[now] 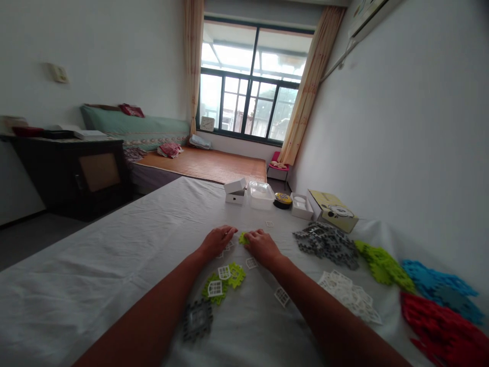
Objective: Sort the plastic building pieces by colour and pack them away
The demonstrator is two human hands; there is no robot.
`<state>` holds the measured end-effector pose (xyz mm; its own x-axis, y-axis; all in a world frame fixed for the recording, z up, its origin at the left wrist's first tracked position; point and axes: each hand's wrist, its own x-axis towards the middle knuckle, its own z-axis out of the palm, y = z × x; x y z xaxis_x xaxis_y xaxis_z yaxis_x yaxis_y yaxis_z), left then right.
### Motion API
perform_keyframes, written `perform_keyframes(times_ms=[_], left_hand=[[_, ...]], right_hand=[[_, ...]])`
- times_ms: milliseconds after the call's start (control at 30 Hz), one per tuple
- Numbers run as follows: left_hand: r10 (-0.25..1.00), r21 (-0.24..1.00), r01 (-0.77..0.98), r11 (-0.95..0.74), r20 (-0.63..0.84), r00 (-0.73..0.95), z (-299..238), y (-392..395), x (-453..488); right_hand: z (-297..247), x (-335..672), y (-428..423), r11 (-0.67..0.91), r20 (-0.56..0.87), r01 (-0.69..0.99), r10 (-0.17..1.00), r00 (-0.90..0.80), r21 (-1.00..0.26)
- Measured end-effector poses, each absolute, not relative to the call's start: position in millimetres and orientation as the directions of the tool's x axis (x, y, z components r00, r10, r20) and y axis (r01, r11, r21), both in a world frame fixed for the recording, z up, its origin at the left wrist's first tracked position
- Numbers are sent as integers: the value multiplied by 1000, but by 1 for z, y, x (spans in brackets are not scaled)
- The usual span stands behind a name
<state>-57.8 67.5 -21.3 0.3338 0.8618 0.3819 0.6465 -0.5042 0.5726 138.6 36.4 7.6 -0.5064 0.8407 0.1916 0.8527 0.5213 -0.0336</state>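
Observation:
My right hand [262, 243] is closed, with its fingertips on a lime-green toothed building piece [243, 238]. To the left of that piece, my left hand [219, 240] has its fingers curled together. What those fingers hold, if anything, is hidden. White window-shaped pieces [229, 246] lie partly under the left hand, and another white window piece [251, 263] is just below the right one. Nearer me, two green toothed pieces [237, 275] carry white window pieces [215, 289]. A dark grey toothed piece [197, 320] lies beside my left forearm.
Heaps of grey [328, 244], white [349, 293], green [384, 262], blue [439, 288] and red pieces [443, 326] cover the right side. Along the far edge stand a white box [234, 191], a clear plastic container [261, 195], a round tin [282, 200] and a yellow box [332, 209].

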Motion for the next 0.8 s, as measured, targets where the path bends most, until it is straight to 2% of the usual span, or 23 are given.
perform_keyframes(times_ms=[200, 400, 533, 667, 800], left_hand=[[864, 582, 640, -502, 373, 339, -21, 68, -57], [883, 606, 642, -470, 336, 329, -15, 66, -59], [889, 615, 642, -458, 327, 320, -15, 68, -61], [895, 617, 649, -445, 312, 318, -18, 72, -62], [895, 619, 647, -445, 301, 328, -19, 74, -62]], right_hand=[[11, 140, 39, 480, 210, 877, 858, -469, -6], [41, 169, 26, 380, 340, 925, 870, -358, 2], [61, 224, 13, 309, 409, 951, 869, -277, -12], [73, 321, 7, 27, 447, 993, 894, 29, -119], [82, 430, 3, -217, 436, 958, 856, 278, -186]])
